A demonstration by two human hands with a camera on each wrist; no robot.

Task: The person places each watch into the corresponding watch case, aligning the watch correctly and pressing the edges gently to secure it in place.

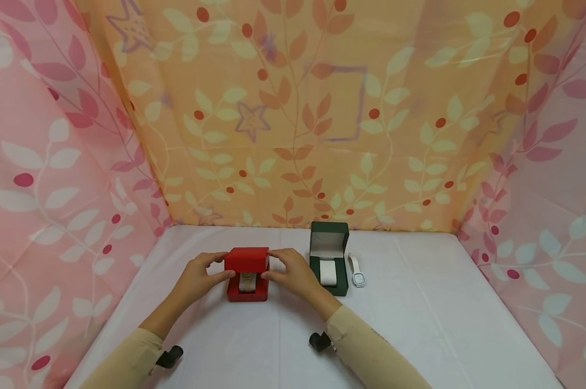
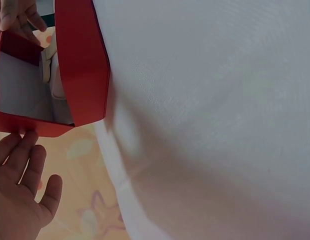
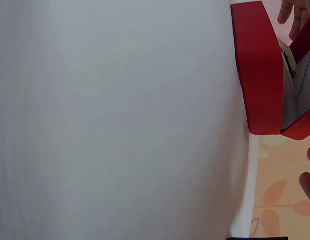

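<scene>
A red watch box (image 1: 247, 260) stands on the table with its lid tilted partway down. On the cushion inside sits a wristwatch (image 1: 247, 282) with a pale strap; the lid hides part of it. My left hand (image 1: 196, 275) holds the lid's left side with thumb and fingertips, the thumb at the front edge. At the lid's right side my right hand (image 1: 293, 272) holds it the same way. In the left wrist view, some left-hand fingers (image 2: 32, 167) are spread loosely beside the lid. The right wrist view cuts off most of the right hand.
Right of the red box a green watch box (image 1: 341, 275) stands with its lid up and a white cushion (image 1: 328, 273) inside. Beside it lies a white-strapped wristwatch (image 1: 358, 276). Patterned curtains (image 1: 293, 108) enclose the white-covered table (image 1: 419, 324) at the back and sides.
</scene>
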